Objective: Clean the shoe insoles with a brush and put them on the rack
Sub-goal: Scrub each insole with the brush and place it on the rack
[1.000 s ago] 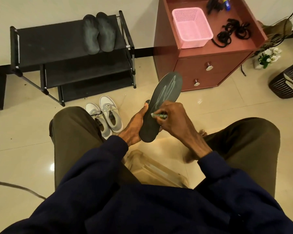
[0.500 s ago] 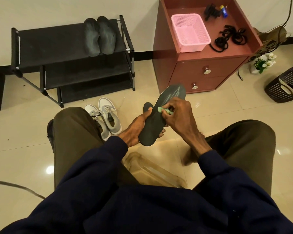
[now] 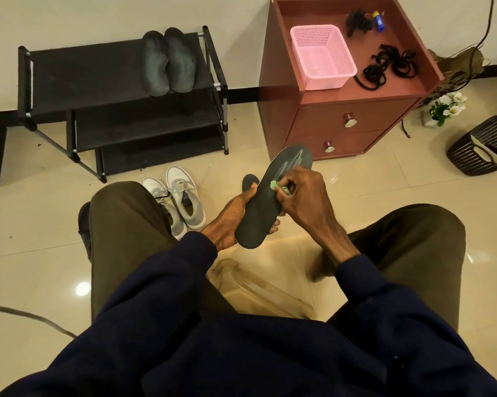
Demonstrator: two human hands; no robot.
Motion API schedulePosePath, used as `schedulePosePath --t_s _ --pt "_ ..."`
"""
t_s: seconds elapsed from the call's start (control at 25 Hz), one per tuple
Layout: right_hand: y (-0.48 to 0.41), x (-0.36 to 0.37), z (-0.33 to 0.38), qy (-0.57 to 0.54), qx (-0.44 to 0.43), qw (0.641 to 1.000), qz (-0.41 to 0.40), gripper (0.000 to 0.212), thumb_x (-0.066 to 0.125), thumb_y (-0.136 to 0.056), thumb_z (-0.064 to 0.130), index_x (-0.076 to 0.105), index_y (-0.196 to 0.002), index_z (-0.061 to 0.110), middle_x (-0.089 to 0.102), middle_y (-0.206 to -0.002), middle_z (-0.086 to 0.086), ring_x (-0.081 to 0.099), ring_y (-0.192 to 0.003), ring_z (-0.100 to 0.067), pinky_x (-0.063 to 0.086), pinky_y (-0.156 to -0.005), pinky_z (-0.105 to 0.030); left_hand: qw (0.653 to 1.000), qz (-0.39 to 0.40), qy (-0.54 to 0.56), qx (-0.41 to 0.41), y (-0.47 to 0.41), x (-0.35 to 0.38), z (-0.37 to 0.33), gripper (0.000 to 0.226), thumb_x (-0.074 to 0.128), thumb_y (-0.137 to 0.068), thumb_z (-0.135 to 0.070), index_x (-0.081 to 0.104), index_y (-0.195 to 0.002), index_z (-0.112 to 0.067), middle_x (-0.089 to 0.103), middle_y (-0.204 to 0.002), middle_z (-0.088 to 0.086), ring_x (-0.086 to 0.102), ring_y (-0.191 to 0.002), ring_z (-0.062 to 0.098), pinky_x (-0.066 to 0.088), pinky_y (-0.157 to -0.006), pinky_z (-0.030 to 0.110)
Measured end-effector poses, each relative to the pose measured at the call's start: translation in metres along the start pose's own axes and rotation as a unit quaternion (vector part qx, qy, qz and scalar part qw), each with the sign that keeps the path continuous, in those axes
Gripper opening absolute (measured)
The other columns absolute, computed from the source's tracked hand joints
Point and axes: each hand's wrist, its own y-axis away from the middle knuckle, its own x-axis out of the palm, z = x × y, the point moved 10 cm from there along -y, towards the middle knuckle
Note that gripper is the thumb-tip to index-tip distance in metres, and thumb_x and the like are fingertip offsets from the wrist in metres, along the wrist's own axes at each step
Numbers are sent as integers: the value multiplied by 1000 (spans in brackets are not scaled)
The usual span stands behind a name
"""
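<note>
My left hand (image 3: 230, 220) grips the heel end of a dark insole (image 3: 263, 212) from below, tilting its toe end up and away. Pale wet streaks mark the toe part. My right hand (image 3: 301, 196) pinches a small green brush (image 3: 276, 186) and presses its head against the middle of the insole. Two dark insoles (image 3: 168, 61) lie side by side on the top shelf of the black shoe rack (image 3: 78, 73) at the back left. Behind the held insole, part of another dark sole-shaped thing (image 3: 248, 180) shows on the floor.
A pair of grey-white sneakers (image 3: 178, 200) stands on the floor by my left knee. A red-brown cabinet (image 3: 353, 116) at the back right carries a pink basket (image 3: 321, 57) and black laces (image 3: 387, 65). A clear plastic tub (image 3: 258, 290) sits between my legs. A dark basket (image 3: 483, 144) lies far right.
My right hand has slid the brush up the insole, from near the heel toward the middle. The left hand keeps the same hold.
</note>
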Motion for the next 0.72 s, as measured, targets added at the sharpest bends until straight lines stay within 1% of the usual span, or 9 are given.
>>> schedulePosePath --t_s 0.08,0.2,0.28,0.36,0.44,0.52,0.56,0.68,0.72 --pt "1 -2 -2 -4 -3 1000 -17 11 80 -83 10 77 -93 12 68 -92 -3 62 -77 -11 58 -68 -28 1000 -6 4 -17 -1 -2 5 72 46 -102 -59 53 -138 4 59 -113 27 60 -84 35 52 -75 43" --pt "17 16 34 -32 -85 994 53 19 79 -86 11 79 -104 15 70 -99 -2 63 -87 -12 57 -77 -25 998 -65 -10 -19 4 -12 2 49 47 -105 -49 71 -104 -7 73 -89 15 71 -71 26 59 -61 37" --pt "30 27 57 -27 -140 985 103 20 78 -85 10 79 -104 16 70 -100 -1 64 -90 -14 54 -79 -24 997 -73 -26 -4 6 -15 -2 43 50 -103 -48 73 -96 -13 74 -81 9 72 -68 21 61 -61 32" --pt "25 27 53 0 -139 985 106 21 76 -84 6 79 -102 16 70 -101 -3 65 -91 -18 57 -80 -30 996 -83 -21 -4 7 -15 -3 43 48 -104 -48 72 -97 -12 74 -80 9 72 -66 21 61 -60 31" --pt "12 20 35 38 -108 991 76 20 72 -86 4 79 -101 15 70 -100 -5 66 -91 -21 58 -80 -38 997 -72 1 -2 7 -12 -4 50 43 -106 -49 70 -106 -7 74 -88 15 71 -70 27 61 -62 35" --pt "5 10 19 56 -87 994 38 20 69 -87 3 80 -101 14 69 -100 -6 64 -89 -20 58 -79 -38 999 -37 14 -8 4 -6 -1 60 41 -105 -54 65 -123 -2 69 -103 24 67 -80 34 58 -71 41" --pt "4 8 17 54 -79 995 26 20 68 -87 4 80 -100 14 68 -99 -5 62 -88 -18 57 -78 -36 999 -34 17 -10 4 -6 0 60 42 -105 -55 64 -126 -3 69 -105 24 67 -81 34 58 -71 41" --pt "14 11 28 36 -67 997 19 17 73 -86 15 77 -101 11 63 -100 -5 57 -92 -17 52 -78 -27 997 -71 2 -2 5 -11 -3 46 43 -106 -48 71 -107 -11 75 -89 12 73 -69 23 61 -59 34" --pt "18 14 35 30 -74 997 22 18 76 -85 19 77 -101 10 62 -101 -5 56 -94 -17 50 -79 -25 997 -77 -8 0 5 -13 -3 44 44 -105 -47 72 -103 -13 75 -87 10 74 -68 21 61 -59 32"
